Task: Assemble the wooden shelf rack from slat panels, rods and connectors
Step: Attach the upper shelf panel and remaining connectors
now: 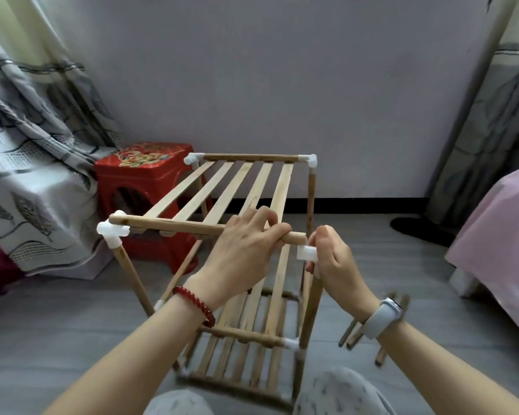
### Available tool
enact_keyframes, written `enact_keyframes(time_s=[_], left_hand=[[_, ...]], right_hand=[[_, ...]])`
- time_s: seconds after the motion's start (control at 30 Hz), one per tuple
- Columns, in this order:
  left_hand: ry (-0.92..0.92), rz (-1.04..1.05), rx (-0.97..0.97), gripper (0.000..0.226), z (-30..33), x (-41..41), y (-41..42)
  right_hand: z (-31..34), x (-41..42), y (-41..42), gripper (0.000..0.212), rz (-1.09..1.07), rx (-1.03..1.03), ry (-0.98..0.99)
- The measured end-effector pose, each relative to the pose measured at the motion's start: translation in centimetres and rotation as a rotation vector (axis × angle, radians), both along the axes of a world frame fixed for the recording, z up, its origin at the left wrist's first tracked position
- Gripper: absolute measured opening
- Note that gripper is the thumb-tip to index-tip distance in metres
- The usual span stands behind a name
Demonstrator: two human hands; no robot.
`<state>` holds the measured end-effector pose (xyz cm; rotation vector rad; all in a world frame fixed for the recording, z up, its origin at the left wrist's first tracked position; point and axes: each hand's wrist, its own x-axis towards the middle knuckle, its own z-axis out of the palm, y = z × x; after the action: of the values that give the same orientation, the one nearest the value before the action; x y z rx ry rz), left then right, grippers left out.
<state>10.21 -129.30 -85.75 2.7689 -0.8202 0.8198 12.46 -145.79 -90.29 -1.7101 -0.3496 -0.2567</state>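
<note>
Right now the right hand (331,259) is pinching a white connector (307,253) between thumb and fingers, holding it just under and to the right of the free end of the top panel's near rod (174,226). That rod end is poking out past the left hand (246,247), whose fingers are clenching around the rod, steadying it. The rod's long axis is running left to right across the view, dipping slightly toward the right, so the connector is sitting almost at its tip, seemingly not yet seated, though the thumb is hiding part of the joint. Below the connector, the right front upright (310,313) is rising toward it. At the rod's left end another connector (111,232) is already joining the corner. The right hand is the nearer one for pushing the piece on. Spare rods (354,333) are lying on the floor (72,324) beside the right wrist.
</note>
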Motion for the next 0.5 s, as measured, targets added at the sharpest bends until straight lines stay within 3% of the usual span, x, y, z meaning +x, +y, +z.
enact_keyframes(time_s=[0.5], left_hand=[[0.081,-0.008,0.052,0.025,0.47,0.37,-0.06]], right_hand=[[-0.58,0.40,0.28,0.034,-0.079,0.137,0.010]])
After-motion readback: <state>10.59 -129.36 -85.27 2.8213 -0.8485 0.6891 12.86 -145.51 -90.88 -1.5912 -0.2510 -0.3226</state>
